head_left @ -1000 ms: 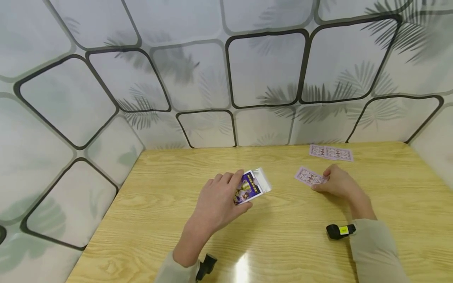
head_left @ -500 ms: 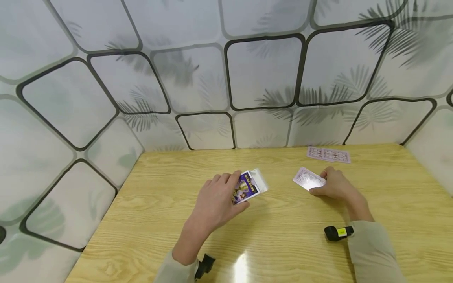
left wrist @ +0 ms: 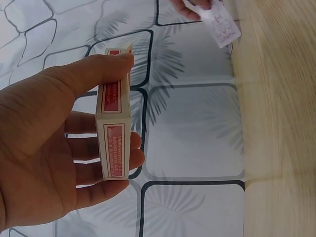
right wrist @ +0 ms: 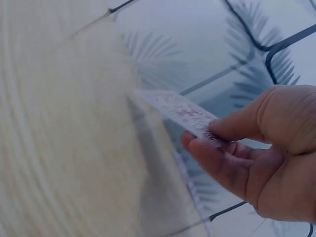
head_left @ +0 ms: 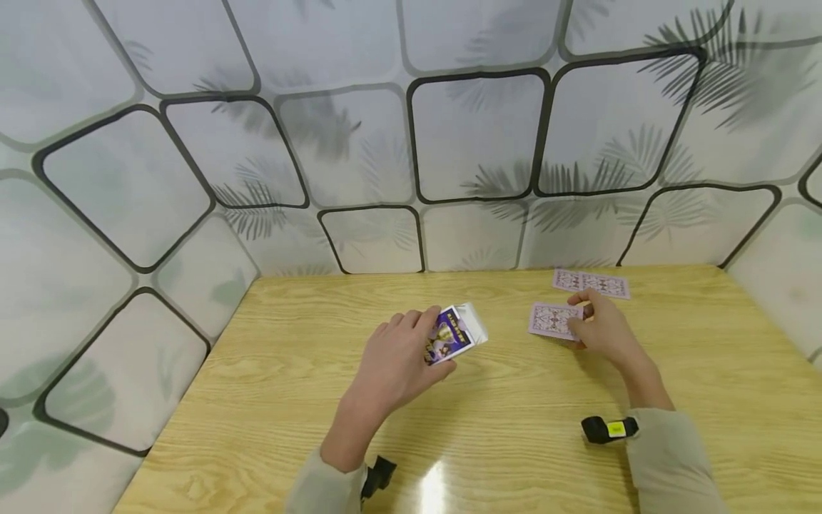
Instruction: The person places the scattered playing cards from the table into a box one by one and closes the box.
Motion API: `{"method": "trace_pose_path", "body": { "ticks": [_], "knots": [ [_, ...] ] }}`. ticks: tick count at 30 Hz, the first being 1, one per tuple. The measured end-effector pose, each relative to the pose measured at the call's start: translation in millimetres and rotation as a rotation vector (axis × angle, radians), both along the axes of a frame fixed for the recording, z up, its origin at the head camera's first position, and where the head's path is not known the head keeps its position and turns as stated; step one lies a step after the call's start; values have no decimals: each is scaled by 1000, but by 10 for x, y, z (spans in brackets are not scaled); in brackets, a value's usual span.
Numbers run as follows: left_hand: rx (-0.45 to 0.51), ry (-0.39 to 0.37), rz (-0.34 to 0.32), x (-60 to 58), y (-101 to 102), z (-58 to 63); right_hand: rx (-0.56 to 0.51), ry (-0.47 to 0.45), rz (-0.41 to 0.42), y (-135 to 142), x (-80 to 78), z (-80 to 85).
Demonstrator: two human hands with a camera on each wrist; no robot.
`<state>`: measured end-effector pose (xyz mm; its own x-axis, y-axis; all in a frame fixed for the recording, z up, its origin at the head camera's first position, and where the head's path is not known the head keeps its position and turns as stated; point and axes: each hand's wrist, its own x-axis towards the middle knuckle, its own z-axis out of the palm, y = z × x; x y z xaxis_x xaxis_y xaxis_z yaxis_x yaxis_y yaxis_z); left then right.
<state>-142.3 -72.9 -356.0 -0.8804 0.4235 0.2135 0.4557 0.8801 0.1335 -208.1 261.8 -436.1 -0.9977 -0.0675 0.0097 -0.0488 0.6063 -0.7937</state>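
Observation:
My left hand [head_left: 394, 364] grips a playing card box [head_left: 448, 334] with a purple picture front, its white flap standing out at the right end. In the left wrist view the thumb lies along one narrow side of the box [left wrist: 113, 118], with fingers behind it; red printed panels show there. My right hand [head_left: 606, 328] pinches a playing card [head_left: 554, 320] between thumb and fingers, its pink patterned back facing up. The right wrist view shows that card [right wrist: 173, 109] tilted, its far end close over the table.
Overlapping playing cards [head_left: 591, 283], backs up, lie at the table's back edge just beyond my right hand. The wooden table [head_left: 270, 371] runs back to a wall cover [head_left: 478, 135] with leaf prints and dark outlines.
My right hand has picked its card up off the table, turned it straighter and moved slightly left. The left hand keeps the box in nearly the same place.

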Motion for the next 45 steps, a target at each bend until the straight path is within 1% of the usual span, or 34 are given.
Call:
{"method": "trace_pose_path", "body": {
  "ticks": [3, 7, 11, 14, 16, 18, 20, 22, 25, 27, 29, 32, 34, 37, 41, 45],
  "knots": [
    [0, -9, -4, -20, 37, 7, -120, 73, -27, -65, 34, 110],
    [-6, -39, -10, -31, 88, 26, -207, 202, -66, -179, 95, 304],
    [-2, -66, -13, -27, 130, 45, -233, 342, -104, -327, 198, 527],
    [11, -69, -10, -23, 147, 57, -248, 398, -126, -441, 307, 700],
    [25, -59, -6, -24, 152, 66, -252, 419, -110, -507, 390, 808],
    [47, -37, -12, -29, 157, 81, -248, 443, -66, -556, 468, 894],
    [69, -13, -25, -38, 167, 98, -260, 465, -17, -595, 536, 956],
    [94, 6, -41, -45, 178, 116, -272, 495, 6, -630, 593, 999],
    [106, 19, -61, -42, 187, 143, -337, 543, -18, -681, 664, 1056],
    [99, 27, -67, -30, 182, 156, -443, 582, -22, -709, 695, 1088],
    [86, 36, -71, -14, 169, 169, -481, 612, -17, -732, 729, 1126],
    [78, 57, -81, 7, 144, 172, -452, 626, 10, -757, 771, 1157],
    [87, 71, -95, 17, 130, 173, -345, 621, 10, -773, 805, 1170],
    [97, 97, -120, 23, 112, 177, -281, 613, 25, -793, 837, 1171],
    [92, 135, -148, 18, 95, 184, -267, 614, 43, -810, 862, 1174],
    [92, 163, -160, 8, 85, 190, -267, 610, 63, -826, 868, 1180]
  ]
}}
